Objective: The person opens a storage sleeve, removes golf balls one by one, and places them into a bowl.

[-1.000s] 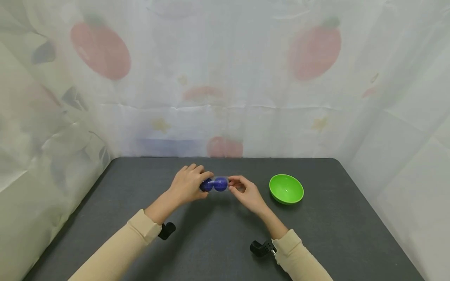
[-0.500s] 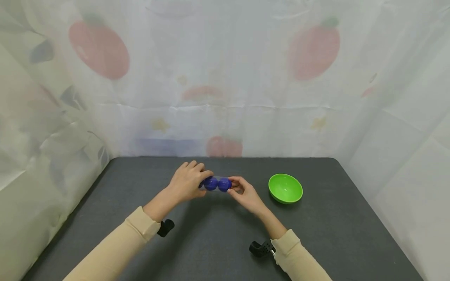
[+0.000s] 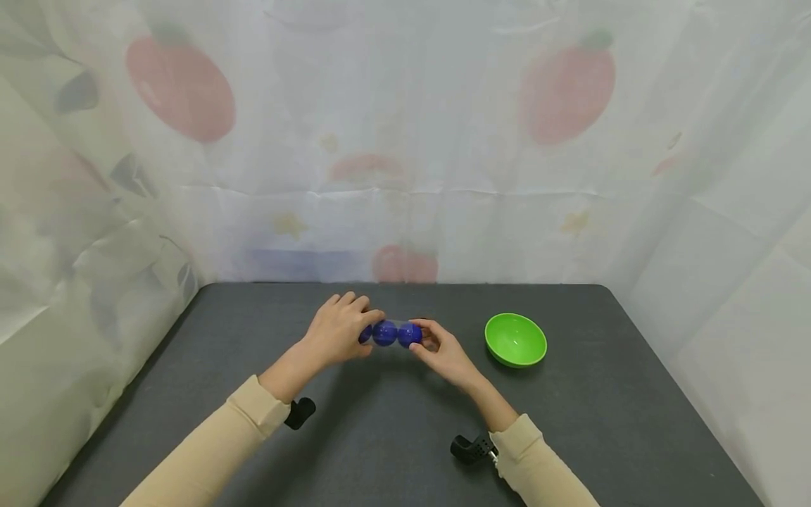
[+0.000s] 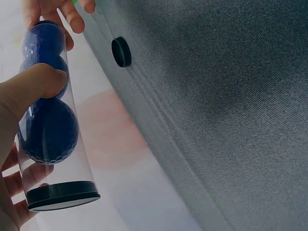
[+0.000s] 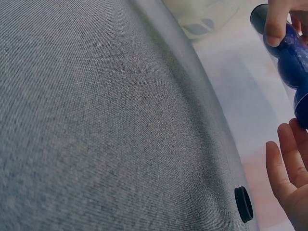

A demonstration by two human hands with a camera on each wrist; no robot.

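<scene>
Left hand [image 3: 338,331] grasps the uncapped tube [image 4: 50,130]; three blue balls [image 3: 386,333] remain inside; right hand's [image 3: 443,348] fingers cup its mouth, bowl [image 3: 516,341] at three o'clock empty.

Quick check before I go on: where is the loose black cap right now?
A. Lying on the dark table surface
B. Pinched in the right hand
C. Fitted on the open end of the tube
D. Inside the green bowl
A. The left wrist view shows the black cap lying alone on the dark table, apart from the clear tube of blue balls that the left hand grips.
</scene>
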